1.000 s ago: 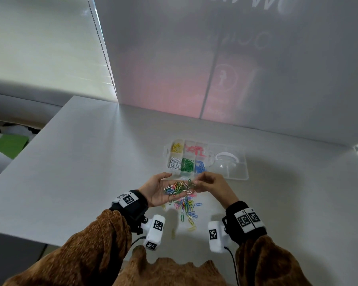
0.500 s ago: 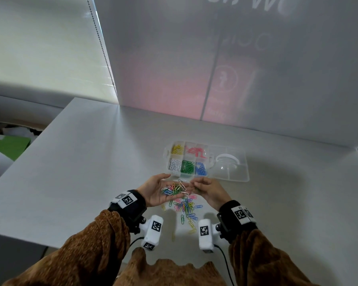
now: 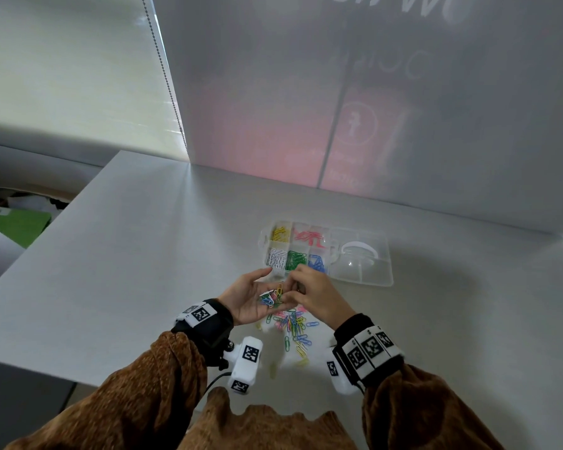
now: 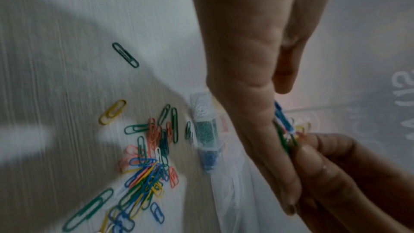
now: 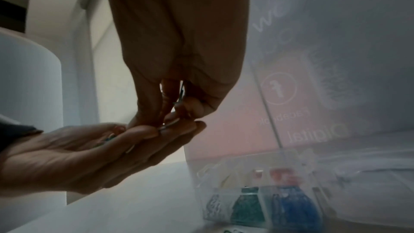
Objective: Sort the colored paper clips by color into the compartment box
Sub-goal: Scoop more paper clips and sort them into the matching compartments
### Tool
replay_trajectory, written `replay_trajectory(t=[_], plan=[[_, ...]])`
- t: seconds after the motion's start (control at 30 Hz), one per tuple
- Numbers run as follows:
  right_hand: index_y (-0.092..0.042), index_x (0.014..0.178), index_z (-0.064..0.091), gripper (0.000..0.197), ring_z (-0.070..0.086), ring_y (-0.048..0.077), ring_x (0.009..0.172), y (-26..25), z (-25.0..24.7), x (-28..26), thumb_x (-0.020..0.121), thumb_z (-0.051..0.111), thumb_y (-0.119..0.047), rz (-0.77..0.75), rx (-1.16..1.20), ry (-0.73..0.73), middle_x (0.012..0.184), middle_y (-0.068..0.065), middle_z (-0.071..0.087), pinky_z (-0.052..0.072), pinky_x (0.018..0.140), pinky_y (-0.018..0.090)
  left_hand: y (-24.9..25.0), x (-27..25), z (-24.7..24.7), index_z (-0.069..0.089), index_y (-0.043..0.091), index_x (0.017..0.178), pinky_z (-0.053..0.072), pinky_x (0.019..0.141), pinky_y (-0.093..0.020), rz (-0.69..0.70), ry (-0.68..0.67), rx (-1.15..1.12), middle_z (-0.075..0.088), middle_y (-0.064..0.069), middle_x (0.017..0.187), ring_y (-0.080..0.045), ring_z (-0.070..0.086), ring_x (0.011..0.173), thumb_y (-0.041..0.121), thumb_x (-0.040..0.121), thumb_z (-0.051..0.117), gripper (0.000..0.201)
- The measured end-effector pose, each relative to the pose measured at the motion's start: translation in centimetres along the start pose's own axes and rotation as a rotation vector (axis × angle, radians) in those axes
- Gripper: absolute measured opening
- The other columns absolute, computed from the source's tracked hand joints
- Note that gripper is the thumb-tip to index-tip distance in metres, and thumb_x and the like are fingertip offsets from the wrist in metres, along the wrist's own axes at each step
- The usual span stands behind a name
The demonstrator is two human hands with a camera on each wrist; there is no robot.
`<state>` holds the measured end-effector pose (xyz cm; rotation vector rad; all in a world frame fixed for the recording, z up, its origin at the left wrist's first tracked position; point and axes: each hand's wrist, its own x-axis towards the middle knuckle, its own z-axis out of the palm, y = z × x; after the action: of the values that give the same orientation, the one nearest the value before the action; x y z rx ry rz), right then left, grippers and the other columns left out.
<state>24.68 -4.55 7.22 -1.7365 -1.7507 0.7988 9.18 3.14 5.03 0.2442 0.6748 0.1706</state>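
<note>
A person in a brown knit sweater [image 3: 137,397] sorts paper clips at a pale desk [image 3: 111,261]. The left hand [image 3: 251,298] is held palm up above the desk, its fingers gently cupped under a small mixed bunch of clips [image 3: 271,297], blue, green, yellow and white among them. The right hand [image 3: 316,295] reaches over that palm from the right, its fingertips [image 5: 177,112] drawn together in a pinch on a clip from the bunch; the clip's colour cannot be told for certain.

Directly beneath the two hands a loose pile of clips [image 3: 293,329] lies scattered on the desk, toward its near edge, with a few green and yellow strays lying apart from it. Beyond the hands, toward the desk's far edge, sits the clear compartment box [image 3: 325,251], its lid [image 3: 361,258] folded open flat to the right. Its far row holds yellow clips [image 3: 281,234] at the left and red-pink clips [image 3: 311,237] beside them; the near row holds white clips [image 3: 276,257], green clips [image 3: 295,259] and blue clips [image 3: 317,264], from left to right. Black wrist straps with printed markers carry white cameras on both arms.
</note>
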Motion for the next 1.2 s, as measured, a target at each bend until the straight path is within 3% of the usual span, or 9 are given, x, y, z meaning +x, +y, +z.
replay_trajectory(t=[0.17,0.27,0.37,0.47,0.53,0.67,0.83,1.03,1.2], plan=[[-0.002,0.080,0.061,0.015,0.046,0.001,0.063,-0.3,-0.9,-0.2,0.079,0.070,-0.014,0.042,0.098,0.011,0.077,-0.001,0.055,0.037,0.061,0.010,-0.4,-0.6,1.0,0.058,-0.010,0.116,0.051,0.091,-0.043,0.012,-0.044,0.095,0.064,-0.025,0.106,-0.037,0.065,0.100,0.021,0.092,0.043,0.042],[-0.003,0.078,0.056,0.012,0.054,0.008,0.059,-0.2,-2.1,-0.9,0.081,0.067,-0.006,0.140,0.551,0.031,0.079,0.009,0.064,0.043,0.055,0.014,-0.4,-0.7,1.1,0.058,-0.014,0.111,0.055,0.085,-0.044,0.014,-0.019,0.084,0.063,-0.030,0.109,-0.040,0.065,0.099,0.009,0.091,0.043,0.034],[-0.006,0.073,0.047,0.012,0.050,0.011,0.059,0.5,-2.7,-1.5,0.078,0.057,-0.002,0.182,1.134,0.075,0.079,0.013,0.066,0.040,0.052,0.016,-0.3,-0.9,1.0,0.062,-0.011,0.112,0.048,0.095,-0.042,-0.014,-0.047,0.119,0.059,-0.027,0.121,-0.039,0.061,0.108,0.006,0.092,0.039,0.034],[-0.009,0.076,0.046,0.007,0.049,0.012,0.060,1.1,-2.5,-1.5,0.076,0.050,-0.003,0.227,1.331,0.087,0.076,0.010,0.065,0.039,0.051,0.017,-0.4,-0.8,0.9,0.057,-0.010,0.119,0.047,0.098,-0.043,-0.019,-0.050,0.145,0.055,-0.027,0.127,-0.041,0.056,0.114,-0.002,0.088,0.038,0.037],[-0.007,0.085,0.053,0.009,0.049,0.012,0.059,1.3,-2.3,-1.2,0.077,0.051,-0.003,0.266,1.225,0.082,0.075,0.008,0.063,0.038,0.049,0.017,-0.4,-0.7,1.0,0.053,-0.012,0.122,0.050,0.094,-0.044,-0.017,-0.039,0.123,0.053,-0.029,0.128,-0.042,0.055,0.115,-0.006,0.082,0.038,0.043],[-0.005,0.089,0.065,0.006,0.052,-0.002,0.054,0.8,-1.9,-0.1,0.085,0.062,-0.009,0.187,0.498,0.071,0.072,-0.002,0.060,0.043,0.054,0.011,-0.4,-0.5,1.0,0.055,-0.011,0.121,0.047,0.097,-0.045,-0.026,-0.010,0.137,0.049,-0.033,0.129,-0.042,0.056,0.113,-0.004,0.077,0.034,0.049],[-0.006,0.080,0.068,0.009,0.045,-0.004,0.066,0.0,-1.8,1.5,0.075,0.073,-0.011,-0.039,0.017,-0.098,0.074,-0.015,0.049,0.035,0.065,0.004,-0.2,-0.7,1.6,0.068,-0.014,0.088,0.048,0.089,-0.049,-0.005,-0.019,0.102,0.064,-0.031,0.098,-0.040,0.066,0.092,-0.003,0.077,0.028,0.044],[-0.003,0.084,0.061,0.015,0.043,0.010,0.077,0.0,-1.2,2.5,0.077,0.070,-0.013,-0.044,-0.180,-0.222,0.086,-0.001,0.048,0.031,0.062,0.007,-0.3,-0.6,1.6,0.068,-0.013,0.087,0.049,0.087,-0.050,-0.006,-0.018,0.070,0.065,-0.029,0.092,-0.038,0.068,0.087,-0.001,0.076,0.029,0.042],[-0.003,0.082,0.060,0.009,0.046,-0.002,0.066,-0.1,-1.9,1.9,0.079,0.068,-0.006,0.010,0.057,-0.077,0.075,-0.009,0.051,0.036,0.063,0.008,-0.3,-0.6,1.5,0.068,-0.014,0.093,0.048,0.091,-0.046,-0.005,-0.022,0.085,0.065,-0.030,0.101,-0.038,0.066,0.096,0.006,0.083,0.034,0.040]])
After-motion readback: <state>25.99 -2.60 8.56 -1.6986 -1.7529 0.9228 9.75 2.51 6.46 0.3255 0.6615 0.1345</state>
